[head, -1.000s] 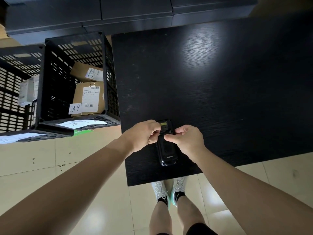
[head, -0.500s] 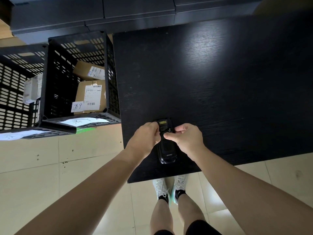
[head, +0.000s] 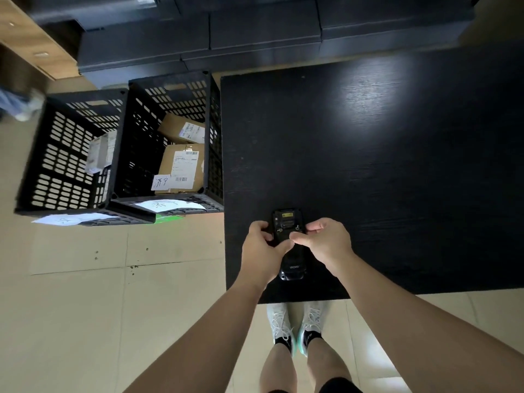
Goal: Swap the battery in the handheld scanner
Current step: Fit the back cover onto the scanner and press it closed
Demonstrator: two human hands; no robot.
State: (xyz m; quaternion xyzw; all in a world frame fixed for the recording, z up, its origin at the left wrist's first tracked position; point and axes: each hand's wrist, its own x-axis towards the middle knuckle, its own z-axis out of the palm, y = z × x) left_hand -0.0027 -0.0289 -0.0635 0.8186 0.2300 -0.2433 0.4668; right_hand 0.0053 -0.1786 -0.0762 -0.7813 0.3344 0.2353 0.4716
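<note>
A black handheld scanner (head: 289, 245) lies back side up on the black table (head: 382, 165), near its front left corner. Its far end shows a yellow label and two small latches. My left hand (head: 262, 252) grips the scanner's left side, thumb across the middle of its back. My right hand (head: 326, 241) holds the right side, with thumb and forefinger pinched on the back cover just below the latches. The middle of the scanner is hidden under my fingers.
Two black slotted crates (head: 170, 143) stand on the tiled floor left of the table, holding labelled cardboard boxes (head: 181, 165). Paper sheets (head: 167, 206) lie on the crates' front rims. Dark cabinets (head: 255, 32) run along the far side. My shoes (head: 295, 327) are under the table's front edge.
My head has tilted, so more of the floor and the left crate shows. Both hands have stayed on the scanner, and my thumbs have slid a little toward its middle.
</note>
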